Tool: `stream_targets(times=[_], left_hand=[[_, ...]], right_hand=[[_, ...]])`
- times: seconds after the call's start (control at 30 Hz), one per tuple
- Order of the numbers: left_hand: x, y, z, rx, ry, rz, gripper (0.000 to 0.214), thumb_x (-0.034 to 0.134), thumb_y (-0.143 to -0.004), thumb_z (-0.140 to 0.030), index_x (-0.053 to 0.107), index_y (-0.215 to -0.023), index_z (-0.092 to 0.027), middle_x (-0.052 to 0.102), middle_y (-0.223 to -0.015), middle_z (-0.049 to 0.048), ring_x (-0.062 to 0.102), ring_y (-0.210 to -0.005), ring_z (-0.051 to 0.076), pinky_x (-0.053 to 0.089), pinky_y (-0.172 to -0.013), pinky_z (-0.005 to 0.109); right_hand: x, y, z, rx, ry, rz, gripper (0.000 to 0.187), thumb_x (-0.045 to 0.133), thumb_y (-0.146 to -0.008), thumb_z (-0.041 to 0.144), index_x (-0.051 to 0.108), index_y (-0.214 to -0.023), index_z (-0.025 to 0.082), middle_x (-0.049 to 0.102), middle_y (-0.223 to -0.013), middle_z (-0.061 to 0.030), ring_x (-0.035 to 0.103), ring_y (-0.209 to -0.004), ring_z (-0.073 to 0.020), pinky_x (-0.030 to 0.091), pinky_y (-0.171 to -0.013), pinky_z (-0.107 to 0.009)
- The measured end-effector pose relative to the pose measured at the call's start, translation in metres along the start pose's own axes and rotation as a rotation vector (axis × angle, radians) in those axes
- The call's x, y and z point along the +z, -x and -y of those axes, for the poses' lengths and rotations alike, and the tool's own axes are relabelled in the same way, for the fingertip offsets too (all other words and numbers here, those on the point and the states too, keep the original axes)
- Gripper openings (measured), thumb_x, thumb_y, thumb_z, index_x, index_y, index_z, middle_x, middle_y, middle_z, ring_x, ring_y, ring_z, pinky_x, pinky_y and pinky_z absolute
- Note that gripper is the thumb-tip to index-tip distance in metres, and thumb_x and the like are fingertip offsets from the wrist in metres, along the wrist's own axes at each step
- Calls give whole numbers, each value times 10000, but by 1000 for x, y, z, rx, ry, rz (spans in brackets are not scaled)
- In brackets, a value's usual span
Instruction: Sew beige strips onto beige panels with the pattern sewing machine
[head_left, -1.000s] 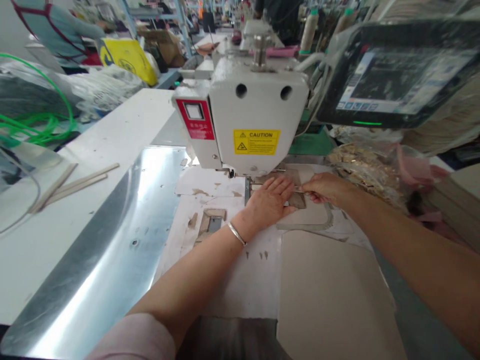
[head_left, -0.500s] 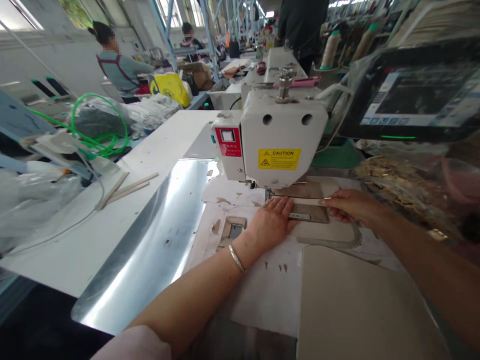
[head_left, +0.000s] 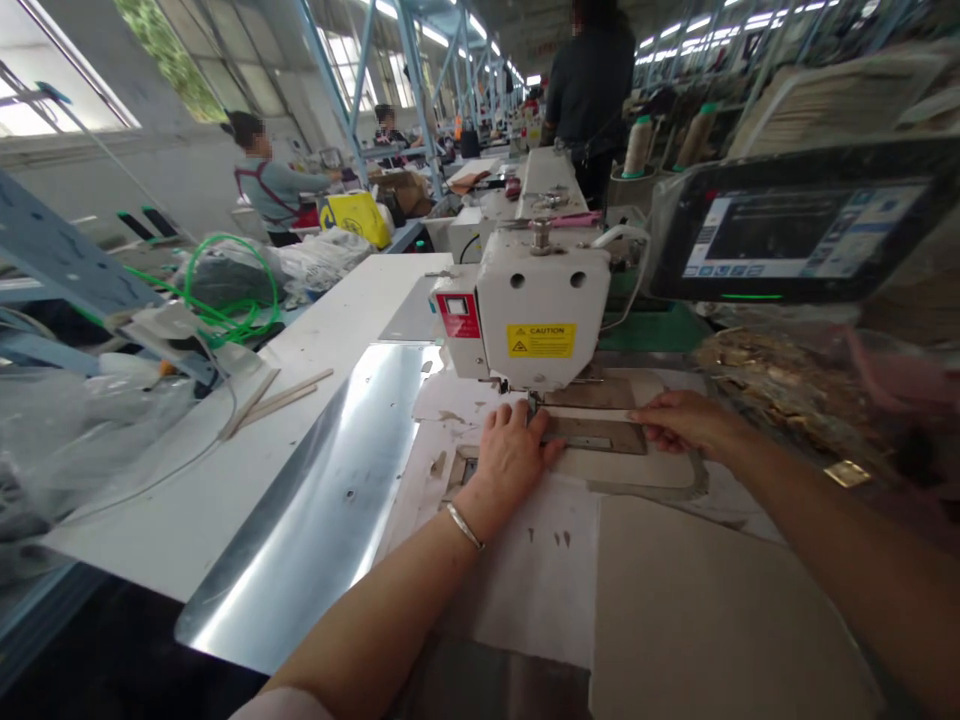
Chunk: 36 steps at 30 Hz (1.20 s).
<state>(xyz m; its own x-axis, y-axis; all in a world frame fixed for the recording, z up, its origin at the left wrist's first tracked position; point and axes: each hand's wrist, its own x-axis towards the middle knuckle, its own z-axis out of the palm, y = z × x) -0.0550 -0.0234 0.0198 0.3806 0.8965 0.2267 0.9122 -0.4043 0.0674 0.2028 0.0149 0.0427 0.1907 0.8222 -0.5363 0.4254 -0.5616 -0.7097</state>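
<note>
My left hand (head_left: 511,450) lies flat, fingers stretched, on the left end of a tan workpiece (head_left: 600,436) just below the head of a white sewing machine (head_left: 534,310). My right hand (head_left: 679,421) rests on the right end of the same workpiece, fingers laid along its edge. The piece sits on a larger beige rounded template (head_left: 645,472), under the needle area. A silver bangle (head_left: 463,524) is on my left wrist.
A shiny metal plate (head_left: 322,520) covers the left of the white table. A big cardboard sheet (head_left: 705,610) lies at the front right. A control screen (head_left: 795,228) hangs at the right over a bag of small parts (head_left: 780,372). Other people work at stations behind.
The view has lifted and pulled back. My left hand slid left off the workpiece's middle toward its left end; my right hand stays at the right end.
</note>
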Motion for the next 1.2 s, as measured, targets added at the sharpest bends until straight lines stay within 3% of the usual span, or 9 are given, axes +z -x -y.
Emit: stream_targets(times=[0.17, 0.5, 0.8, 1.2], left_hand=[[1, 0, 0, -32, 24, 32, 439, 483, -972, -548, 583, -1282, -254, 568, -1206, 103, 503, -1111, 294, 419, -966, 438], [2, 1, 4, -28, 37, 21, 440, 503, -964, -544, 586, -1271, -240, 572, -1179, 103, 492, -1117, 298, 387, -988, 447], [0, 12, 38, -31, 21, -17, 417, 507, -962, -550, 600, -1227, -242, 584, -1158, 95, 486, -1133, 300, 374, -1024, 464], [-6, 27, 84, -69, -1, -22, 437, 489, -967, -551, 600, -1253, -240, 579, -1223, 105, 464, -1192, 318, 313, -1114, 530]], right_hand=[[-8, 1, 4, 56, -38, 98, 95, 605, -928, 158, 554, -851, 135, 643, -641, -30, 616, -516, -113, 509, -540, -225], [-1, -9, 11, 119, 19, 37, 174, 603, -863, 113, 586, -692, 135, 607, -531, -19, 485, -373, -73, 367, -387, -186], [29, -2, 33, 96, 62, 65, 248, 596, -873, 118, 586, -626, 136, 594, -502, -16, 467, -353, -71, 323, -359, -188], [76, 5, 60, 65, 48, 80, 166, 598, -860, 109, 602, -694, 111, 601, -483, -8, 469, -341, -65, 337, -353, -174]])
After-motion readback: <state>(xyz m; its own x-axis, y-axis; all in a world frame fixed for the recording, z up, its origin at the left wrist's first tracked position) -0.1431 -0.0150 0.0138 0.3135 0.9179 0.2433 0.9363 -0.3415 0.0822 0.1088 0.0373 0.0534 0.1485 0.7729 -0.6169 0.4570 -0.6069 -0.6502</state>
